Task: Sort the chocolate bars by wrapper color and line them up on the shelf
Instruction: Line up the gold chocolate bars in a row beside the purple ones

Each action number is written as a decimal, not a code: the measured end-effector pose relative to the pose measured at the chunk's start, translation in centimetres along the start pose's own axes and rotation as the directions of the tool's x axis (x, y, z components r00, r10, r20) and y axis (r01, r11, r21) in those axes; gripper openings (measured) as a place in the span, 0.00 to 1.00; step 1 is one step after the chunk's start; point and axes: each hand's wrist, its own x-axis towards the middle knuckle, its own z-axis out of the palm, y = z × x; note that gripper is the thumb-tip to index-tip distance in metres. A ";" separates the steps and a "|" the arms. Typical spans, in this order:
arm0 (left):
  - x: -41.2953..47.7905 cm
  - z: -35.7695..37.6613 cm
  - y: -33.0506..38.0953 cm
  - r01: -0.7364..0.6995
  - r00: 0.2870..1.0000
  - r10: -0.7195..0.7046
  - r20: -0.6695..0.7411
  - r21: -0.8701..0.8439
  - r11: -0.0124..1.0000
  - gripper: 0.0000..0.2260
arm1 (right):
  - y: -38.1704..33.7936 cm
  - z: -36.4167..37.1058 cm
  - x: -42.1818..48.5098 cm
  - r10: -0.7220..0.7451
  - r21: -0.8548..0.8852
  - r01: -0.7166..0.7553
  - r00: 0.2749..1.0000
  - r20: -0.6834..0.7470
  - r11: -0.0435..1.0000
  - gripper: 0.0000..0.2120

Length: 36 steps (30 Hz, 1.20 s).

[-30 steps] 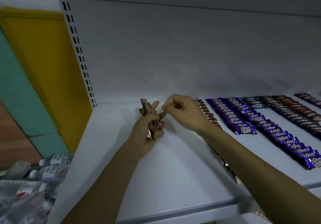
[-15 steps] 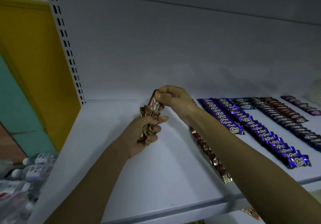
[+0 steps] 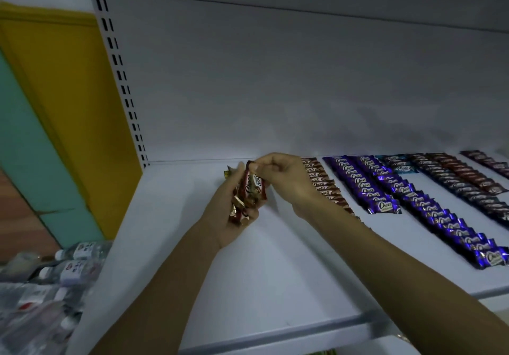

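The shelf [image 3: 192,272] presents smooth, matt white painted sheet metal; the slotted upright [image 3: 118,79] likewise. The purple wrappers [image 3: 366,186] are glossy crinkled film catching highlights. The red-wrapped bar [image 3: 252,186] and gold-ended bars [image 3: 238,202] show shiny metallic foil. The bottles [image 3: 71,266] are clear plastic with printed labels. The yellow wall [image 3: 68,106] is smooth matt paint.

There's just the one camera, worn on the person's head. It looks forward and a little down onto the white shelf [image 3: 275,285]. It sits close in: both forearms run up from the bottom edge, and the left hand [image 3: 228,211] and right hand [image 3: 286,181] meet near the middle. The wide lens bows the slotted upright [image 3: 121,79] at the left. It reaches the back panel [image 3: 275,93], the rows of chocolate bars [image 3: 385,189] at the right and the bottles [image 3: 74,269] low at the left.
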 end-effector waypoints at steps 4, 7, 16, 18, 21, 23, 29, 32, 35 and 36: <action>0.0 0.1 -0.3 -0.054 0.998 0.055 -0.039 0.034 0.998 0.06 | 0.3 0.6 -0.1 0.026 -0.002 -0.026 0.995 -0.097 1.000 0.04; 0.1 0.0 -0.2 -0.090 0.992 0.088 -0.091 -0.015 0.996 0.06 | -0.4 -0.3 -0.7 0.130 -0.084 -0.136 0.989 -0.067 0.987 0.10; 0.6 -0.1 -0.5 -0.151 0.978 0.130 -0.162 -0.124 0.981 0.06 | -0.2 -2.2 -0.9 0.064 -0.073 -0.067 0.997 -0.042 0.995 0.05; 0.5 0.0 -0.3 -0.145 0.981 0.118 -0.153 -0.182 0.973 0.07 | 0.8 -3.0 0.0 0.042 -0.252 -0.057 0.997 -0.066 0.966 0.10; 0.3 0.3 -0.1 -0.113 0.984 0.081 -0.156 -0.213 0.971 0.10 | 2.0 -3.6 0.7 -0.015 -0.586 0.027 1.000 0.025 0.810 0.09; 0.2 0.2 -0.2 -0.108 0.983 0.067 -0.172 -0.240 0.965 0.10 | 2.6 -3.5 0.9 -0.031 -0.699 0.077 0.996 0.078 0.711 0.07; 0.6 -0.1 -0.3 -0.105 0.984 0.063 -0.165 -0.264 0.959 0.07 | 3.8 -3.9 1.4 -0.122 -0.899 0.167 0.984 0.128 0.404 0.11; 0.6 -0.1 -0.4 -0.119 0.983 0.079 -0.166 -0.246 0.962 0.11 | 3.7 -4.2 2.0 -0.019 -0.940 0.167 0.985 0.169 0.297 0.09; 0.7 -0.2 -0.4 -0.141 0.983 0.114 -0.143 -0.195 0.971 0.15 | 2.6 -4.1 3.1 0.010 -0.932 0.147 0.987 0.159 0.331 0.06; 0.7 -0.2 -0.4 -0.133 0.984 0.110 -0.139 -0.166 0.977 0.15 | 2.3 -4.1 3.6 0.022 -0.936 0.137 0.988 0.152 0.325 0.05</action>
